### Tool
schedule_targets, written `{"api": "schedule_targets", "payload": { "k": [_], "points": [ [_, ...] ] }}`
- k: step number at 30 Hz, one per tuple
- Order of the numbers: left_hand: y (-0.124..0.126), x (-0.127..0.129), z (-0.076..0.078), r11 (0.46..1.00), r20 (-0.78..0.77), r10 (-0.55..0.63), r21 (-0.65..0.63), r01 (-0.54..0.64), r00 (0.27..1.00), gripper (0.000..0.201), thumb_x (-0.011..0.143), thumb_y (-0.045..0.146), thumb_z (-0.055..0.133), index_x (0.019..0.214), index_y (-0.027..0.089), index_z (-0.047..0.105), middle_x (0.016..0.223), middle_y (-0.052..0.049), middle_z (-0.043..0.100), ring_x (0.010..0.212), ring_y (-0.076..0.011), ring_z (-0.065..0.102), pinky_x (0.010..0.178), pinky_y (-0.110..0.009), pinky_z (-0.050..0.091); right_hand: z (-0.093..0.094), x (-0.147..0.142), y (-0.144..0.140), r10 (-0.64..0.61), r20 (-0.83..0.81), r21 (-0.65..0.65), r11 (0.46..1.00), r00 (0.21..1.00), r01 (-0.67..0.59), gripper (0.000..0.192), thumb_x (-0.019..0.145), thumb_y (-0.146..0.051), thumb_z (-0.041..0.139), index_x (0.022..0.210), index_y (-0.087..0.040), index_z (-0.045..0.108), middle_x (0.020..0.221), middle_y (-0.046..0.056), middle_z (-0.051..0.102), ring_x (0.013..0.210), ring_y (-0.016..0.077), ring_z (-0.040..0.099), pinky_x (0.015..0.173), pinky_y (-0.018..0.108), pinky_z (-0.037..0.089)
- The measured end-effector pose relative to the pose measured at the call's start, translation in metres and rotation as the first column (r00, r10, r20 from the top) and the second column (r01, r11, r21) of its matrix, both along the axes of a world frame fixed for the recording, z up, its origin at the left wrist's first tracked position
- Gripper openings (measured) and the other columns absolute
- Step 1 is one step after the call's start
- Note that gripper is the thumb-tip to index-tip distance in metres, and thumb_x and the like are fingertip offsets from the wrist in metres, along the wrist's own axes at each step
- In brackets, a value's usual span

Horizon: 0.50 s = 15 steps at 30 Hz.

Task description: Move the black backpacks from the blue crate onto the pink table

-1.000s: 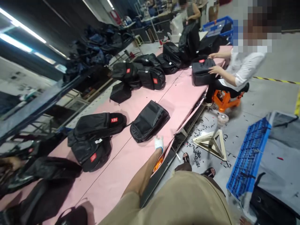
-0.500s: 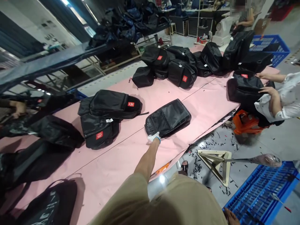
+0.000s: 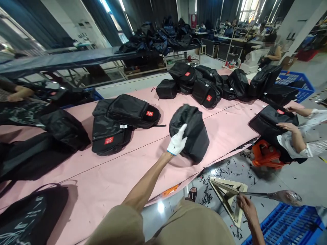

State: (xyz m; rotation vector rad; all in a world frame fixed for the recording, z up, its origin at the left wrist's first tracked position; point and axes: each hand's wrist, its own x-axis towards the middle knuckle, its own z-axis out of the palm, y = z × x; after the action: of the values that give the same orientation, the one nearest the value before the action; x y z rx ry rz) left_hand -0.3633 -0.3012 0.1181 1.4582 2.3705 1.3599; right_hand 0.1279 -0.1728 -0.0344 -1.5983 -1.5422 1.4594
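My left hand [image 3: 177, 143], in a white glove, reaches out over the pink table [image 3: 122, 177] and grips a plain black backpack [image 3: 195, 131]. The pack is raised on its edge off the table top. My right hand [image 3: 244, 205] is bare, low at the right over the floor, and closed on a thin metal rod [image 3: 270, 195] with a shiny bulbous end. Just left of the held pack lie two stacked black backpacks with red labels [image 3: 120, 124].
A heap of black backpacks [image 3: 204, 85] sits at the table's far end. A seated person in a white sleeve [image 3: 304, 143] handles another pack [image 3: 273, 120] at the right. On the floor are a pale triangular frame [image 3: 227, 194], scraps and blue crates [image 3: 293, 224]. More bags lie at the left.
My left hand reached the flat backpack, gripped it and tipped it up off the table. My right hand with the rod has come into view at the lower right. The camera has turned.
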Motion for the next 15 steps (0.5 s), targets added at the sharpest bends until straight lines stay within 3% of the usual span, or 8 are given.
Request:
{"api": "schedule_targets", "payload": {
  "k": [2, 4, 5, 6, 8, 10, 13, 15],
  "points": [
    [-0.001, 0.016, 0.016, 0.964, -0.184, -0.255, -0.119, 0.236, 0.949, 0.067, 0.107, 0.016, 0.058, 0.173, 0.027, 0.05, 0.146, -0.01, 0.075, 0.127, -0.0251, 0.075, 0.117, -0.041, 0.06, 0.038, -0.04, 0.034, 0.033, -0.01, 0.06, 0.998, 0.999, -0.032, 0.079, 0.064, -0.09, 0.077, 0.105, -0.023, 0.082, 0.11, 0.02, 0.086, 0.106, 0.0441, 0.084, 0.091, 0.056, 0.071],
    [-0.009, 0.028, 0.023, 0.895, -0.312, -0.436, -0.246, 0.371, 0.844, 0.067, 0.107, 0.012, 0.053, 0.172, 0.028, 0.054, 0.125, -0.009, 0.079, 0.108, -0.0244, 0.076, 0.102, -0.039, 0.064, 0.086, -0.081, 0.058, 0.137, -0.015, 0.281, 0.951, 0.991, -0.127, 0.084, 0.088, -0.084, 0.067, 0.139, -0.019, 0.076, 0.143, 0.023, 0.078, 0.135, 0.042, 0.073, 0.116, 0.061, 0.061],
    [-0.013, 0.032, 0.024, 0.871, -0.35, -0.485, -0.28, 0.405, 0.801, 0.07, 0.105, 0.008, 0.051, 0.172, 0.028, 0.054, 0.118, -0.008, 0.078, 0.103, -0.0238, 0.074, 0.096, -0.038, 0.064, 0.11, -0.101, 0.066, 0.186, -0.002, 0.426, 0.889, 0.982, -0.168, 0.081, 0.097, -0.08, 0.061, 0.149, -0.019, 0.071, 0.152, 0.023, 0.073, 0.143, 0.04, 0.068, 0.123, 0.062, 0.055],
    [-0.017, 0.034, 0.022, 0.859, -0.378, -0.51, -0.284, 0.427, 0.773, 0.073, 0.103, 0.003, 0.047, 0.171, 0.028, 0.055, 0.116, -0.008, 0.077, 0.101, -0.0231, 0.073, 0.093, -0.037, 0.063, 0.133, -0.12, 0.072, 0.248, 0.058, 0.569, 0.787, 0.967, -0.236, 0.078, 0.102, -0.076, 0.06, 0.157, -0.02, 0.066, 0.161, 0.022, 0.066, 0.151, 0.038, 0.061, 0.129, 0.063, 0.049],
    [-0.024, 0.034, 0.016, 0.869, -0.425, -0.494, -0.211, 0.447, 0.759, 0.076, 0.099, -0.003, 0.041, 0.165, 0.026, 0.062, 0.123, -0.009, 0.077, 0.109, -0.0217, 0.073, 0.095, -0.036, 0.063, 0.168, -0.155, 0.078, 0.32, 0.235, 0.737, 0.557, 0.918, -0.383, 0.079, 0.105, -0.069, 0.065, 0.169, -0.024, 0.055, 0.172, 0.019, 0.056, 0.16, 0.0364, 0.05, 0.135, 0.062, 0.042],
    [-0.026, 0.034, 0.008, 0.91, -0.473, -0.395, -0.084, 0.406, 0.787, 0.07, 0.099, -0.004, 0.038, 0.155, 0.025, 0.07, 0.132, -0.011, 0.077, 0.122, -0.0222, 0.071, 0.106, -0.04, 0.061, 0.188, -0.182, 0.077, 0.329, 0.414, 0.768, 0.375, 0.849, -0.52, 0.081, 0.107, -0.062, 0.065, 0.177, -0.026, 0.045, 0.177, 0.018, 0.049, 0.166, 0.0382, 0.04, 0.137, 0.064, 0.037],
    [-0.024, 0.042, -0.002, 0.965, -0.519, -0.233, -0.02, 0.261, 0.822, 0.057, 0.102, 0.001, 0.043, 0.144, 0.023, 0.075, 0.126, -0.011, 0.078, 0.126, -0.0263, 0.069, 0.117, -0.051, 0.055, 0.195, -0.209, 0.068, 0.276, 0.563, 0.74, 0.249, 0.779, -0.624, 0.09, 0.108, -0.055, 0.067, 0.183, -0.021, 0.031, 0.181, 0.021, 0.04, 0.17, 0.0421, 0.034, 0.136, 0.066, 0.035],
    [-0.023, 0.056, -0.01, 0.968, -0.525, -0.249, -0.154, 0.196, 0.814, 0.056, 0.1, 0.002, 0.046, 0.143, 0.022, 0.076, 0.108, -0.01, 0.078, 0.109, -0.0277, 0.07, 0.106, -0.05, 0.057, 0.194, -0.22, 0.061, 0.264, 0.614, 0.725, 0.183, 0.744, -0.664, 0.1, 0.104, -0.056, 0.075, 0.184, -0.02, 0.028, 0.185, 0.023, 0.033, 0.172, 0.0442, 0.029, 0.138, 0.067, 0.031]
  ]
}}
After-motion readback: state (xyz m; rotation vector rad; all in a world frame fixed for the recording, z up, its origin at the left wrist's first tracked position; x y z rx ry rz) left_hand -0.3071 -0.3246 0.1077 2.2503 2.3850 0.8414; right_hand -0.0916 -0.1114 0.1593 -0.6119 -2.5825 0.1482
